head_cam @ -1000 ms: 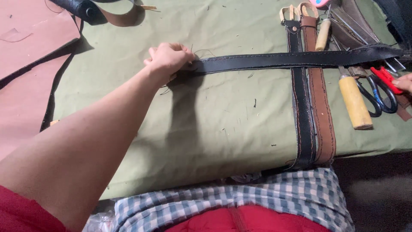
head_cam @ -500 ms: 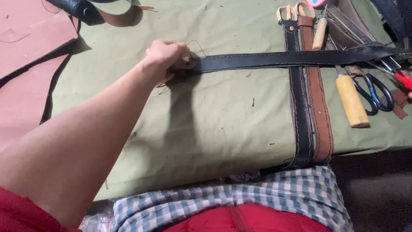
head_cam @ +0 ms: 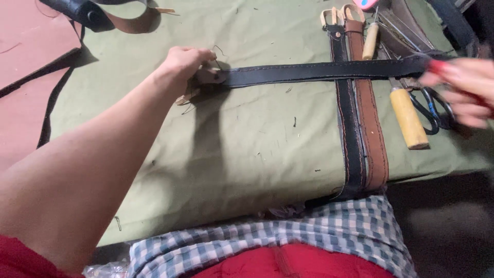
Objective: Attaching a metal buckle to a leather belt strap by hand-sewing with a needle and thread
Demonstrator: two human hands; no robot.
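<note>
Here, the left hand (head_cam: 186, 64) pinched the near end of the black leather strap (head_cam: 319, 71), laid flat across two upright belts (head_cam: 360, 128). The right hand (head_cam: 463, 87) was blurred; grip unclear, something red in it. Loose thread (head_cam: 220, 51) could snag.

An olive cloth (head_cam: 216, 154) covers the desk; on it lie a black belt (head_cam: 319, 71), two crossed straps (head_cam: 363, 134), scissors (head_cam: 432, 110) and wooden-handled tools (head_cam: 407, 118).
</note>
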